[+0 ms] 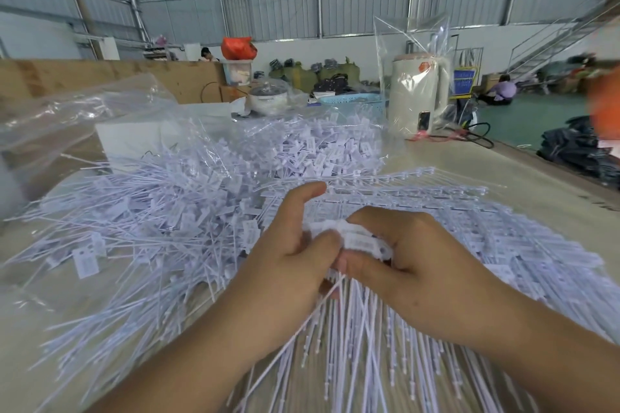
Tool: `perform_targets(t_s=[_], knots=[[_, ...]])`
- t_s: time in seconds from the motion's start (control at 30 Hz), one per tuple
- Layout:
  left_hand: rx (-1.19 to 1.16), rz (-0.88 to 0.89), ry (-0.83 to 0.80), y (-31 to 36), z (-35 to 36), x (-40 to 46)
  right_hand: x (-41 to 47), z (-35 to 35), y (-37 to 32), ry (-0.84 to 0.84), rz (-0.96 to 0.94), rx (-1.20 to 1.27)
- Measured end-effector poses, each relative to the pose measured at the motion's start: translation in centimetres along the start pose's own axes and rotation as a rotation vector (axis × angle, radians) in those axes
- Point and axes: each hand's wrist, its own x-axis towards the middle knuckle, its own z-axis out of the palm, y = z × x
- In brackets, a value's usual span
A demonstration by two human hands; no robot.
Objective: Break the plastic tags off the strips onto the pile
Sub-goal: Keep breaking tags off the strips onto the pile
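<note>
Both grips meet at the middle of the head view, closed on one bunch of white plastic tags (355, 238). Left hand (295, 258) has its thumb and curled fingers pinching the near edge of the bunch, with the forefinger lifted and bent above it. Right hand (416, 258) curls its fingers over the top of the same bunch and its thumb comes in from below, so the tags are clamped between the two hands. From under the hands a fan of thin white stems (362, 339) hangs toward the camera, spreading over the near edge of the counter (523, 171).

To the left and behind the hands lies the pile of loose tags (174, 204), a wide tangle of small printed labels and long stems that covers much of the counter. To the right of the hands lie unbroken strips (453, 208), tags set side by side in rows, stacked flat and reaching toward the right edge.

Farther back, clear plastic bags (67, 117) lie crumpled at the left beside a white box (134, 141). A cream electric kettle (419, 94) stands at the far right of the counter inside a clear bag, with a blue plastic basket (352, 99) just to its left. Beyond the counter a person in a purple top (501, 90) sits on the green floor.
</note>
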Motion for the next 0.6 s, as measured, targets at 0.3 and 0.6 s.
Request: perform_targets(t_s=[0.3, 0.6], knots=[[-0.592, -0.308, -0.211, 0.1, 0.2, 0.4, 0.0, -0.3, 0.5, -0.008, 0.015, 0.087], [-0.403, -0.205, -0.167, 0.1, 1.2, -0.4, 0.0, -0.2, 0.3, -0.103, 0.049, 0.115]])
